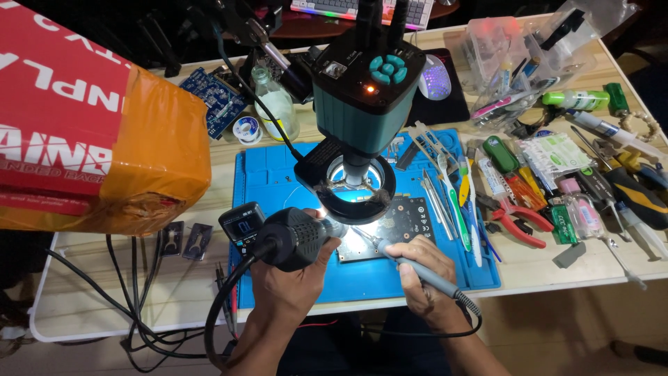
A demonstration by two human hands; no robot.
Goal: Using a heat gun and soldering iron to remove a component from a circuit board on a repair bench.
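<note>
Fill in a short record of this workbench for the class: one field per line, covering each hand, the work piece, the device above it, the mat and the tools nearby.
Left hand: grips a black hot-air handpiece, nozzle toward the board
Right hand: holds a grey corded iron like a pen, tip on the board
Work piece: dark circuit board, lying flat
Device above: teal microscope camera with a lit ring light
Mat: blue work mat on a pale wooden table
Nearby, right: red-handled pliers, tweezers

Two bare forearms, left hand (289, 282) and right hand (421, 268) ungloved, no sleeves, rings or watch visible.
</note>
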